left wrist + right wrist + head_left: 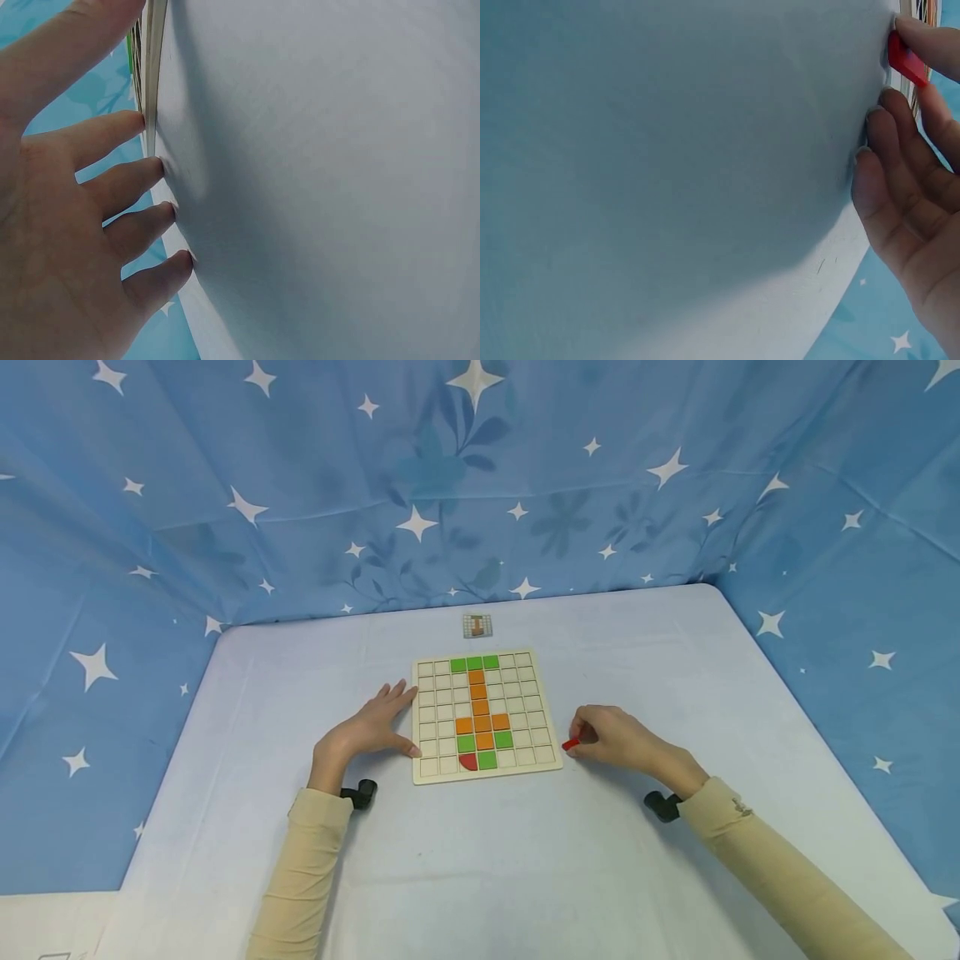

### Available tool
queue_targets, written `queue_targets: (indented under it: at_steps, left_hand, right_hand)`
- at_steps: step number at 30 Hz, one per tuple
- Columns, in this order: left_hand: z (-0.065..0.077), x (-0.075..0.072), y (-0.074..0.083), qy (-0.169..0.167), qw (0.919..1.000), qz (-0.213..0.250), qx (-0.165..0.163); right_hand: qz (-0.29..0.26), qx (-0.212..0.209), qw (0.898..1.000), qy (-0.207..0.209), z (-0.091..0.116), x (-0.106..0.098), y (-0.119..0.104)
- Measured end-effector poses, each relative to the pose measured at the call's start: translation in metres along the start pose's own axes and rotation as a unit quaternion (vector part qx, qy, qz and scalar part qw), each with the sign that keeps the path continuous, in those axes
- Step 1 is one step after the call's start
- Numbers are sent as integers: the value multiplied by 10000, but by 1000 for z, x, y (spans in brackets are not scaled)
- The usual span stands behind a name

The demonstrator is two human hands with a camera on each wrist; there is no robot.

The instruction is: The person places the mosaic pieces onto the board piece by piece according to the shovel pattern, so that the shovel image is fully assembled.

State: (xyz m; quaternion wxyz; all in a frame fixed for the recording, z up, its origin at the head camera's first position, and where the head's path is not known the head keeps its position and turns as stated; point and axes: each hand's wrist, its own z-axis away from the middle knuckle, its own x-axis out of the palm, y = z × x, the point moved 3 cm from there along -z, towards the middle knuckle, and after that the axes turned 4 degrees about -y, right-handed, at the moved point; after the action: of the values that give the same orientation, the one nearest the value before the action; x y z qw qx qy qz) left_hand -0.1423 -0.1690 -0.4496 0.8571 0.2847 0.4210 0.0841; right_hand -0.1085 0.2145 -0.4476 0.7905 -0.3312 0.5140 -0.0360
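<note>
A square cream grid board [528, 714] lies on the white table, with green tiles [474, 663] along its top row and a column of orange tiles [481, 707] below. Lower down are more green tiles and one red rounded tile [468, 762] in the bottom row. My left hand [372, 724] rests with spread fingers at the board's left edge, thumb by the lower corner. Just off the board's lower right corner, my right hand [617, 737] pinches a red tile [906, 60] between thumb and index finger, close over the table. Its other fingertips are at the tabletop.
Behind the board lies a small pattern card [477, 626] with a grid picture. A blue star-printed curtain [420, 485] surrounds the back and sides of the table [480, 877]. Black wrist cameras [663, 807] sit on both wrists.
</note>
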Motion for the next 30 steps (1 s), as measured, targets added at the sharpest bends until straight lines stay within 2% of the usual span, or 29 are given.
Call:
queue_targets:
  at_steps: [12,23,30]
  left_hand:
    - [-1,0,0,10,10000,-6,26]
    - [1,1,1,-36,10000,-3,-31]
    - [1,-1,2,7,10000,21,4]
  right_hand:
    - [-196,-185,9996,113,-2,-2,-2]
    - [-406,-826,9949,423,-8,-2,-13]
    - [-434,-1246,9908,311,-15,5,-22]
